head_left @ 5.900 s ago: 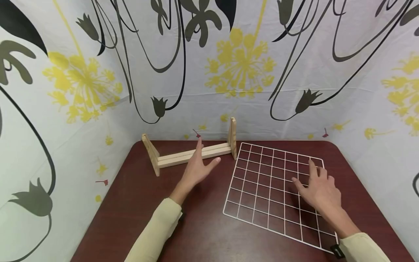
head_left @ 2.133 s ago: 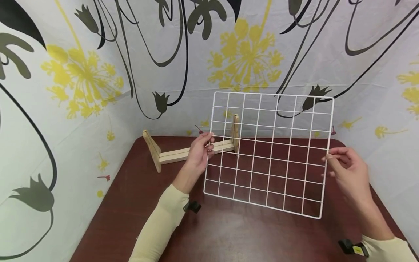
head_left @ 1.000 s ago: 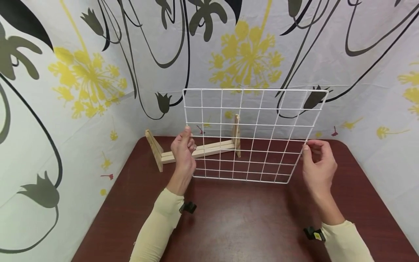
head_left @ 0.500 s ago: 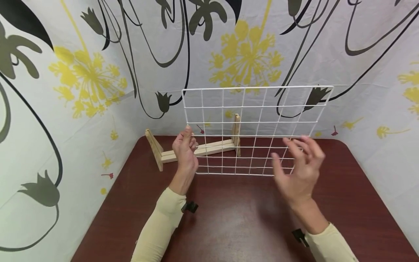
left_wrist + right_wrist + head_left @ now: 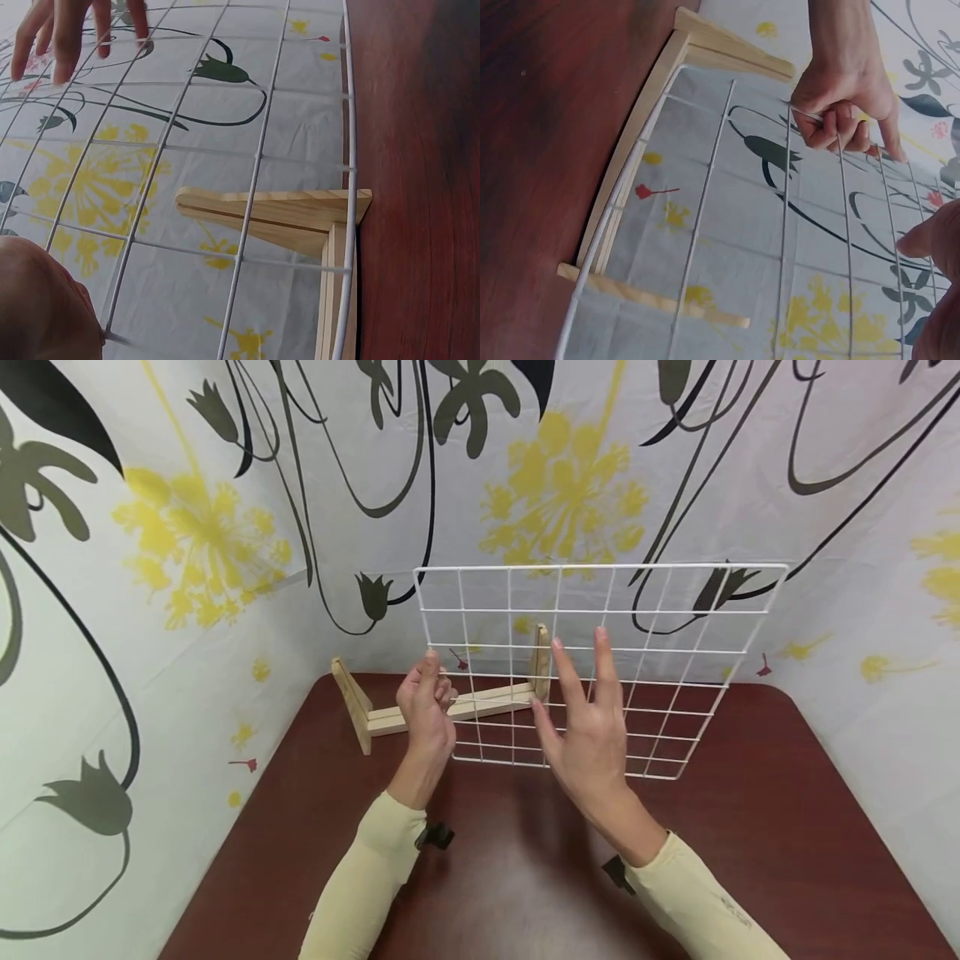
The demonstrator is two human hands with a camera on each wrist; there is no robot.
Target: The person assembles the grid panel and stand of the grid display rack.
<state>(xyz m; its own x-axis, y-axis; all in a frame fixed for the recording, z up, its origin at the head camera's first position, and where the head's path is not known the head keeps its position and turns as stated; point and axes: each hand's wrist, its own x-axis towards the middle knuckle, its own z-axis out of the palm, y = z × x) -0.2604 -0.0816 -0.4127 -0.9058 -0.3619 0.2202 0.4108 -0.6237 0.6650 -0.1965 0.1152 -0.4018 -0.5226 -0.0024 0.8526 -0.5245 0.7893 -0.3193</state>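
My left hand (image 5: 426, 706) grips the left side wire of a white wire grid panel (image 5: 675, 566), thumb up along it. The panel stands raised and tilted, its top edge leaning away. In the right wrist view, the left hand's fingers (image 5: 840, 124) curl round the edge wire. In front of the panel's middle, my right hand (image 5: 588, 739) has its fingers spread and overlaps the grid wires. A wooden stand (image 5: 386, 721), two uprights joined by a long double bar, shows behind the panel; the left hand covers part of its bar.
A dark red-brown table (image 5: 525, 877) lies beneath. Patterned cloth (image 5: 315, 468) with yellow flowers and dark stems hangs behind and at both sides. A small dark device (image 5: 437, 836) sits at the left wrist.
From flat on the table, the panel was lifted by both hands and tipped. The right hand then let go of its right edge and moved left across the front; the left kept hold.
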